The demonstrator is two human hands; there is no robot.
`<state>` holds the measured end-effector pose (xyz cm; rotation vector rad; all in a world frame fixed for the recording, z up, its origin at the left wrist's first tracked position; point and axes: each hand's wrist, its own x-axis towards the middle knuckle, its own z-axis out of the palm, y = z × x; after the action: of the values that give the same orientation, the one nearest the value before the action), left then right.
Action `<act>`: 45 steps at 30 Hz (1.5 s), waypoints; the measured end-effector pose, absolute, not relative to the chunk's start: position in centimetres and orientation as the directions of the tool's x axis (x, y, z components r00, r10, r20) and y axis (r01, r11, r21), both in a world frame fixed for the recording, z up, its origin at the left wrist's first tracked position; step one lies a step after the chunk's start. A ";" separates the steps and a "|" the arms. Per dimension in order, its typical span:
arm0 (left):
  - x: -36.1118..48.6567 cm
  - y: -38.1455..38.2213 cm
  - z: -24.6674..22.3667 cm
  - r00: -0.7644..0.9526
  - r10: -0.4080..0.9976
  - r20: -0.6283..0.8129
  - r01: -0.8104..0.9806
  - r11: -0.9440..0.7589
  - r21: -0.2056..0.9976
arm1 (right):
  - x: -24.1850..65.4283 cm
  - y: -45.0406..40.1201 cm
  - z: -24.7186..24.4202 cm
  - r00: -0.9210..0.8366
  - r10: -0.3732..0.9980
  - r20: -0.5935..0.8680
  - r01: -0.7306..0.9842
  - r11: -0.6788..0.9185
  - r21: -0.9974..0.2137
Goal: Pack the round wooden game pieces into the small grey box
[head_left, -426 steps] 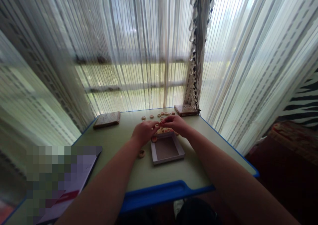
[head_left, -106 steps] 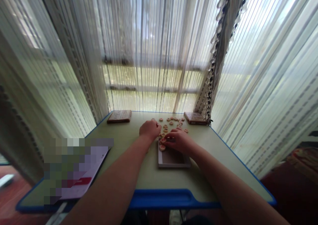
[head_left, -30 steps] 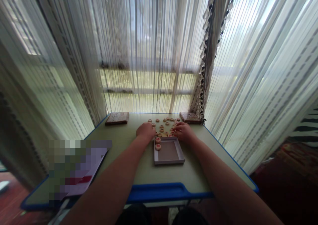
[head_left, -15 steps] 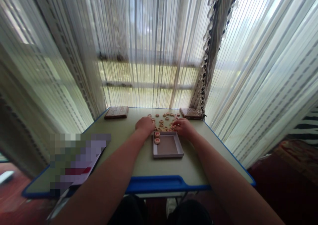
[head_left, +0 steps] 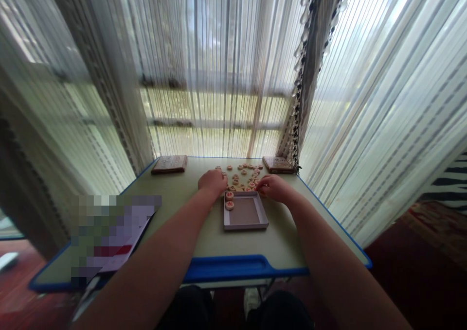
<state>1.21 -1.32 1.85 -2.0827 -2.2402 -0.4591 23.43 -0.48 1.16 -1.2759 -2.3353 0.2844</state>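
Observation:
Several round wooden xiangqi pieces [head_left: 236, 177] with painted characters lie loose on the far part of the table. In front of them stands a shallow, open box [head_left: 245, 227]. Two pieces with red characters, an upper piece [head_left: 229, 196] and a lower piece [head_left: 229, 205], sit in its back left corner. My left hand [head_left: 213, 182] is curled closed just behind the box's left corner; its fingertips are hidden. By the back right corner, my right hand [head_left: 274, 187] pinches its fingers together beside the loose pieces. Whatever is between those fingertips is too small to make out.
Brown carved wooden cases stand at the back, a left case [head_left: 169, 164] and a right case [head_left: 278, 165]. The pale table [head_left: 219, 245] has a blue rim. A blurred-out flat item [head_left: 120, 237] lies at left. Sheer curtains [head_left: 226, 77] hang behind.
My right hand has drawn back slightly from over the pieces toward the box's back right corner, its fingers closer together. The left hand has hardly moved.

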 end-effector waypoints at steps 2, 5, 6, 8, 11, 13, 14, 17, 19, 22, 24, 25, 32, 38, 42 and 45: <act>1.2 -1.4 1.9 -0.089 0.969 0.230 0.982 0.047 0.182 | 23.5 -0.1 0.8 -0.447 0.844 0.295 0.761 0.533 -0.371; 1.3 -1.5 2.0 -0.080 0.969 0.233 0.983 0.038 0.178 | 23.6 0.3 0.6 -0.421 0.841 0.341 0.791 0.524 -0.316; 1.3 -1.5 2.1 -0.080 0.970 0.230 0.983 0.039 0.177 | 23.6 0.3 0.6 -0.407 0.837 0.365 0.801 0.519 -0.298; 1.3 -1.5 2.1 -0.082 0.971 0.223 0.983 0.041 0.180 | 23.6 0.3 0.7 -0.371 0.835 0.407 0.823 0.499 -0.274; 1.3 -1.5 2.1 -0.086 0.972 0.217 0.982 0.046 0.184 | 23.6 0.3 0.5 -0.370 0.845 0.386 0.834 0.486 -0.263; 1.3 -1.5 2.0 -0.090 0.971 0.221 0.982 0.049 0.182 | 23.6 0.5 0.2 -0.384 0.849 0.363 0.827 0.491 -0.274; 1.3 -1.4 1.9 -0.090 0.970 0.224 0.982 0.049 0.180 | 23.6 0.6 0.1 -0.383 0.850 0.361 0.823 0.492 -0.285; 1.3 -1.3 1.8 -0.078 0.969 0.233 0.985 0.039 0.169 | 23.7 1.0 -0.3 -0.370 0.850 0.375 0.816 0.490 -0.306; 1.3 -1.3 1.8 -0.069 0.973 0.221 0.986 0.033 0.162 | 23.7 1.1 -0.3 -0.365 0.848 0.384 0.812 0.492 -0.315; 1.2 -1.3 1.9 -0.067 0.980 0.189 0.987 0.037 0.159 | 23.8 1.0 0.0 -0.314 0.855 0.413 0.825 0.461 -0.328; 1.2 -1.2 1.9 -0.075 0.980 0.184 0.986 0.045 0.161 | 23.9 0.8 0.2 -0.262 0.879 0.399 0.852 0.405 -0.331; 1.2 -1.2 1.8 -0.076 0.979 0.190 0.986 0.045 0.162 | 24.0 0.7 0.3 -0.246 0.893 0.377 0.865 0.378 -0.331; 1.1 -0.8 1.4 0.007 0.961 0.276 0.969 -0.075 0.236 | 23.8 0.5 0.3 -0.267 0.915 0.302 0.869 0.364 -0.336; 0.3 0.1 0.8 -0.058 0.955 0.289 0.918 -0.062 0.391 | 23.6 0.7 -0.2 -0.349 0.856 0.381 0.834 0.469 -0.291; 0.2 0.6 0.6 -0.101 0.966 0.236 0.848 -0.040 0.528 | 23.5 0.9 -0.5 -0.388 0.834 0.392 0.809 0.512 -0.290; 0.1 0.7 0.5 -0.114 0.975 0.190 0.797 -0.024 0.603 | 23.2 0.9 -0.6 -0.373 0.826 0.423 0.803 0.516 -0.299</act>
<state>0.09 0.71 0.50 -2.2559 -2.3726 -1.0476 23.25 0.88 -0.55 -1.3262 -2.2341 0.0568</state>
